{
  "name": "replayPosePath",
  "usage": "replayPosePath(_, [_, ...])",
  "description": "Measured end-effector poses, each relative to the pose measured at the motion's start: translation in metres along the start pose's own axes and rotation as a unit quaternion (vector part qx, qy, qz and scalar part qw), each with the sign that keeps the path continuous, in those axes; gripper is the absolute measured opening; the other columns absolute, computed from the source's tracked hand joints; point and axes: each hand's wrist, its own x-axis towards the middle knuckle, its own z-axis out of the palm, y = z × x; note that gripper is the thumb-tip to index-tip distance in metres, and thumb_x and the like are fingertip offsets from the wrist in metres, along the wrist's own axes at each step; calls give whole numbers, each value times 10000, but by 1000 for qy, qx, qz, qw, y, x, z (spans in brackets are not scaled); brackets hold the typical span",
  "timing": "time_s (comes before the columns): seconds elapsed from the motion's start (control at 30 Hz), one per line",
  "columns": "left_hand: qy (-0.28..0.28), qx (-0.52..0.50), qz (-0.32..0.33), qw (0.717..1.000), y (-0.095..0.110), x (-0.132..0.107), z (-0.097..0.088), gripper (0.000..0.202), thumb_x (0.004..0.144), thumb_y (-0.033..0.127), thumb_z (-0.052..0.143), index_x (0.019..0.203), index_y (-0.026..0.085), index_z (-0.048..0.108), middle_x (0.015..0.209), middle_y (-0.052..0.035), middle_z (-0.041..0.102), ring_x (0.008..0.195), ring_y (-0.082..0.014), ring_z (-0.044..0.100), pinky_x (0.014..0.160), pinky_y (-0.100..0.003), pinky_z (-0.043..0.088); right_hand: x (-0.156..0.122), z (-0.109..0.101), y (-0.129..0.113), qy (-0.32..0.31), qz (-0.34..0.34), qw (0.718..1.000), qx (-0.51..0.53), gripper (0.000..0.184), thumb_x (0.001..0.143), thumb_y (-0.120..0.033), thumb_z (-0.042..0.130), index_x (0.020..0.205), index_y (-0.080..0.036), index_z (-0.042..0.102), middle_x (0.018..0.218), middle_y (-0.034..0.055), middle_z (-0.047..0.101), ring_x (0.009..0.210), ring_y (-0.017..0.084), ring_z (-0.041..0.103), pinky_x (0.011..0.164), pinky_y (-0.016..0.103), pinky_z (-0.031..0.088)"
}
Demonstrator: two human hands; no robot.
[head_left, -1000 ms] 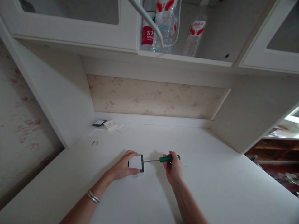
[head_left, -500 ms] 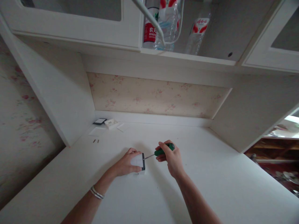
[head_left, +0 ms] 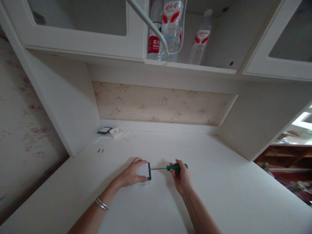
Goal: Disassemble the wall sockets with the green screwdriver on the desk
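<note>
My left hand (head_left: 130, 174) grips a small square white switch-like unit (head_left: 143, 169) with a dark edge strip, its thumb and fingers on opposite sides. The unit rests on the white tabletop (head_left: 151, 208). In my right hand (head_left: 182, 180) is a screwdriver (head_left: 170, 168) with a green handle and a thin metal shaft. The shaft lies nearly level, and its tip meets the dark right edge of the unit. What exactly the tip touches is too small to make out.
At the back left lie a dark-framed panel (head_left: 104, 130), a white box-like part (head_left: 116, 132), thin clear plates and two small screws (head_left: 100, 150). Overhead, a cabinet shelf (head_left: 190, 67) holds plastic bottles (head_left: 200, 40), with a pale curved bar (head_left: 151, 24) before it.
My right hand has lowered the screwdriver's handle and shifted a little right, so the shaft is more level. The tip remains at the unit's edge. The view has tilted slightly upward.
</note>
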Motion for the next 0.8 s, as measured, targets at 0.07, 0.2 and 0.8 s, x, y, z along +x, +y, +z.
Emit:
replayPosePath(0.07, [0,6,-1,1000,1,0,0,688,619,354,767,1252,230,525,1210,-68,470,1164,-239,448,1053,-363,321,4,-4,3,15,31,999,12,210,702,-297,685,713,-165,521,684,51,698,407,85,581,373,139,489])
replayPosePath(0.2, [7,14,-12,1000,2,2,3,678,610,345,758,1238,231,528,1199,-62,481,1145,-239,463,1033,-359,345,-7,0,0,15,-13,999,-31,257,705,-355,693,725,-158,528,694,53,697,415,89,578,377,159,478])
replayPosePath(0.8, [5,7,-24,1000,-1,5,6,727,576,449,786,1240,270,549,1160,-52,464,1145,-243,457,1033,-339,337,-19,25,-86,-434,-35,822,-367,187,628,-156,748,792,-146,659,1039,94,681,823,193,656,809,365,495])
